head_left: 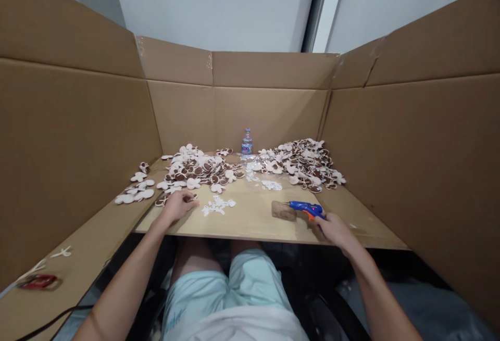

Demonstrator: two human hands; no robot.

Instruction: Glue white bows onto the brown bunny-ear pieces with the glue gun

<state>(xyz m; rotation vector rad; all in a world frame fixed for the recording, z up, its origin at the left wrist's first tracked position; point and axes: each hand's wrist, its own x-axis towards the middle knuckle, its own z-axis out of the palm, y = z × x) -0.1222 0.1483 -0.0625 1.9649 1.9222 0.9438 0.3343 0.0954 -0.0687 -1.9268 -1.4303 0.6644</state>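
Note:
My right hand is wrapped round the handle of a blue glue gun with an orange trigger. The gun points left, its nozzle over a small brown block on the board. My left hand is closed at the board's left side, with the edge of a brown and white felt piece showing at its fingertips. Just right of that hand lies a cluster of small white cut-outs. Beyond it is a heap of brown and white pieces.
A second heap of similar pieces is at the back right. A plastic bottle stands between the heaps. More pieces lie at left. Red-handled scissors lie at lower left. Cardboard walls surround the board.

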